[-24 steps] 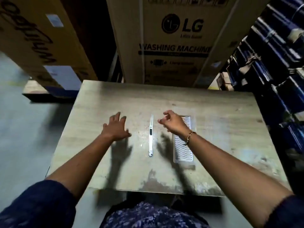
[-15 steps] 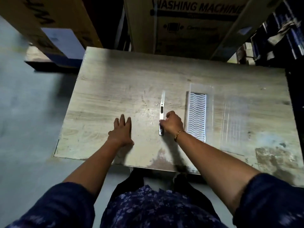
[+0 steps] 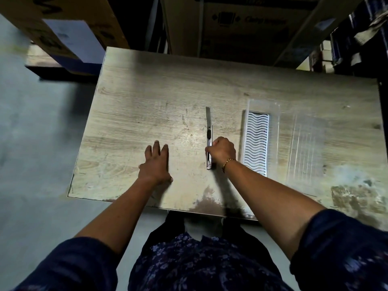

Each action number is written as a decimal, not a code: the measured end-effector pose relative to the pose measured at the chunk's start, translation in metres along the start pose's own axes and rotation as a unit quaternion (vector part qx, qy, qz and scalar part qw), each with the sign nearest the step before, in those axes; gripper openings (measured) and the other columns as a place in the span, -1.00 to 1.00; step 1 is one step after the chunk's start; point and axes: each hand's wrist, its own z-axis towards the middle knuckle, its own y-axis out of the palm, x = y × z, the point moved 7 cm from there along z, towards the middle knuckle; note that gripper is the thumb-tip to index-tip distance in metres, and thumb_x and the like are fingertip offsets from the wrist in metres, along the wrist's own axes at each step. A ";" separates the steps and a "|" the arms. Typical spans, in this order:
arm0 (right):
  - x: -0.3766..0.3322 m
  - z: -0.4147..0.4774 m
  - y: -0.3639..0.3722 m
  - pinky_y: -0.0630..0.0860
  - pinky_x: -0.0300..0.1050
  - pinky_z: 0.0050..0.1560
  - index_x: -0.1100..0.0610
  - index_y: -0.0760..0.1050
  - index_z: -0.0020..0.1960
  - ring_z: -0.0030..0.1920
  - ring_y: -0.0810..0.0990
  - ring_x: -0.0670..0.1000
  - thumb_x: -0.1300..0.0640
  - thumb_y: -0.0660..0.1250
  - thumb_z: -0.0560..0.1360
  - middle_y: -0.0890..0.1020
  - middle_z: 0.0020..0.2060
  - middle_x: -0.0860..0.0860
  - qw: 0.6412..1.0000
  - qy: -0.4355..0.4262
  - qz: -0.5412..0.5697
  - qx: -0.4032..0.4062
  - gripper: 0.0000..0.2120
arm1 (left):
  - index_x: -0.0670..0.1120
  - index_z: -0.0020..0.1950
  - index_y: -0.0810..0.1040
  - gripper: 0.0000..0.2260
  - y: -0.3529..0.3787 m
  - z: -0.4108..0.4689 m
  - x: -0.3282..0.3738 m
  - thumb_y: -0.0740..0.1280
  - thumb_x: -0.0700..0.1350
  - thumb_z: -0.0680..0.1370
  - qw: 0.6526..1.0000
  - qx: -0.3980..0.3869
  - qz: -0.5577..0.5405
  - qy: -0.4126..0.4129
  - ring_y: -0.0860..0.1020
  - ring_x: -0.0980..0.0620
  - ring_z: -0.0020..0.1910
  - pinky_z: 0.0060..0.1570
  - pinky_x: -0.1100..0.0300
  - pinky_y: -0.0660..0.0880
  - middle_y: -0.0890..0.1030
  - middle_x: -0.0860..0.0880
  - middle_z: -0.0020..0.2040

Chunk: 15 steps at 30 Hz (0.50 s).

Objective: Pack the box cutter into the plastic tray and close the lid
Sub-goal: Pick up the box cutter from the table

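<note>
A slim silver box cutter [image 3: 209,131] lies lengthwise on the wooden table [image 3: 147,114], its blade end pointing away from me. My right hand [image 3: 222,149] is closed around its near half. Just right of it sits the clear plastic tray [image 3: 256,143] with a white wavy-patterned insert. Its transparent lid [image 3: 302,143] lies open flat to the right. My left hand [image 3: 156,162] rests flat on the table, fingers spread, left of the cutter and holding nothing.
Large cardboard appliance boxes [image 3: 241,24] stand behind the table's far edge. Another box [image 3: 63,32] is at the back left. Dark shelving with stacked goods [image 3: 357,38] runs along the right. Grey floor [image 3: 37,143] lies to the left. A stained patch [image 3: 354,198] marks the table's near right.
My right hand came down from above the tray and closed on the near half of the box cutter. My left hand settled flat on the table. The camera tilted downward.
</note>
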 end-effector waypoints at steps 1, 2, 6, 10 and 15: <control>0.001 0.001 0.001 0.45 -0.13 -0.24 0.06 0.48 -0.23 -0.14 0.63 0.13 0.15 0.42 0.31 0.64 -0.19 0.03 1.000 0.001 0.018 -0.008 -0.88 | 0.01 0.61 -0.09 0.13 0.000 0.000 0.000 0.62 0.00 0.27 1.000 0.000 0.000 0.000 -0.21 -0.20 0.60 0.25 -0.39 0.43 -0.20 -0.05 0.64; 0.003 0.001 0.001 0.50 -0.10 -0.25 0.06 0.47 -0.26 -0.18 0.64 0.12 0.15 0.45 0.29 0.65 -0.23 0.03 0.999 0.005 0.044 -0.014 -0.85 | 0.01 0.61 -0.08 0.13 0.000 0.000 0.000 0.62 0.00 0.27 1.000 0.001 0.000 0.001 -0.20 -0.20 0.60 0.25 -0.39 0.43 -0.20 -0.05 0.64; 0.008 -0.005 0.005 0.54 -0.08 -0.41 0.13 0.43 -0.22 -0.40 0.58 0.14 0.24 0.48 0.39 0.66 -0.18 0.32 0.972 0.012 0.217 -0.094 -0.79 | 0.01 0.61 -0.08 0.14 0.000 0.000 -0.001 0.63 0.01 0.26 1.000 0.005 -0.003 0.004 -0.20 -0.20 0.60 0.25 -0.37 0.44 -0.19 -0.05 0.64; -0.002 -0.017 -0.005 0.54 -0.05 -0.27 0.13 0.44 -0.07 -0.12 0.68 0.19 0.29 0.36 0.51 0.71 -0.13 0.17 0.933 0.001 0.322 -0.160 -0.88 | 0.02 0.61 -0.08 0.14 -0.001 0.000 -0.001 0.63 0.01 0.25 1.000 0.008 -0.002 0.004 -0.20 -0.20 0.60 0.26 -0.35 0.44 -0.19 -0.05 0.64; -0.013 -0.037 -0.030 0.46 -0.10 -0.39 0.13 0.35 0.09 -0.35 0.57 0.01 0.30 0.15 0.61 0.64 -0.22 0.08 0.903 -0.002 0.388 -0.186 -0.89 | 0.02 0.61 -0.07 0.13 -0.002 -0.001 0.000 0.61 -0.01 0.25 1.000 0.009 -0.003 0.001 -0.18 -0.19 0.60 0.27 -0.34 0.44 -0.18 -0.06 0.64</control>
